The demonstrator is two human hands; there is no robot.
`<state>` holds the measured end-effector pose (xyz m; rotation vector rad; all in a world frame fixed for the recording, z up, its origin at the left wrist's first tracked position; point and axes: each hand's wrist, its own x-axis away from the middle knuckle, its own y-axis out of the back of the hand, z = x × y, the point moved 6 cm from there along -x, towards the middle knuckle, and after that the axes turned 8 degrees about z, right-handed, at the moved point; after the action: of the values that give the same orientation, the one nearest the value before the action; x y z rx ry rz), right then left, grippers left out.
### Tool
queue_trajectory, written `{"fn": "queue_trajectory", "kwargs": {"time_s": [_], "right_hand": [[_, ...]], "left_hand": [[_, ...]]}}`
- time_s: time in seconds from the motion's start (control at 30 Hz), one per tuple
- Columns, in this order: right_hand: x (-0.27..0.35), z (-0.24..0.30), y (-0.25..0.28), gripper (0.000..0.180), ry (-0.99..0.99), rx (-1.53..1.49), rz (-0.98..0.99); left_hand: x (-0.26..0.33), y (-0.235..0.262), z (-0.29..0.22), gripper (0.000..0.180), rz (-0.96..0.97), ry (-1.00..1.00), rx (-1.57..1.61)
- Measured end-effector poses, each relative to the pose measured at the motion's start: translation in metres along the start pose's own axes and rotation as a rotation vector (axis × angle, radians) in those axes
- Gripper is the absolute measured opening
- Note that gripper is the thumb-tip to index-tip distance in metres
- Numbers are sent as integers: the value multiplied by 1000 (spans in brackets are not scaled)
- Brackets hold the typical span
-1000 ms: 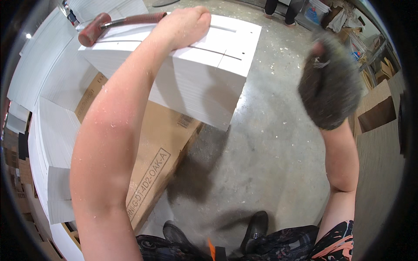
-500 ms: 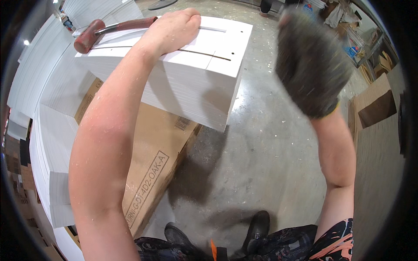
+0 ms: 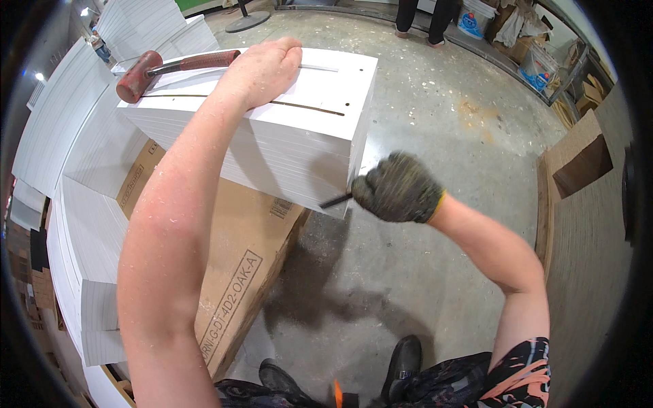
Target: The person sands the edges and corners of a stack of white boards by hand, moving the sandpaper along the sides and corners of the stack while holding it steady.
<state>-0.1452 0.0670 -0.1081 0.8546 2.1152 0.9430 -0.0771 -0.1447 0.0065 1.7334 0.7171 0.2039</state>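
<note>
My bare left hand lies across the top of a stack of white panels, fingers bent toward the far edge and fingertips hidden. Beside it is the handle end of a red-headed mallet, which lies on the top panel. That panel has a long dark slot and small round holes. In a dark work glove, my right hand is closed round a thin black bar-shaped tool. The tool's free end points left, at the stack's near right corner; whether it touches the panels I cannot tell.
A brown cardboard carton lies under the stack. More white panels stand along the left. Brown boards stand at the right. A person's legs show at the back, near a bucket and a round stand base.
My right hand has dropped from high on the right to the stack's near right corner, bringing the black tool into view. My left hand stays on the stack.
</note>
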Motion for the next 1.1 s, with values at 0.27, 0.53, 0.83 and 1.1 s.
{"fn": "queue_trajectory", "kwargs": {"time_s": [0.27,0.53,0.83,1.1], "right_hand": [[-19,-79,74,28,-318,-56,-450],[45,61,-85,16,54,-402,240],[38,59,-116,13,0,-397,257],[-11,-75,45,39,-246,-657,-316]], "left_hand": [[2,-3,5,48,53,57,33],[-1,-7,12,47,54,92,42],[1,-6,5,50,47,102,54],[0,-3,13,46,50,42,37]]}}
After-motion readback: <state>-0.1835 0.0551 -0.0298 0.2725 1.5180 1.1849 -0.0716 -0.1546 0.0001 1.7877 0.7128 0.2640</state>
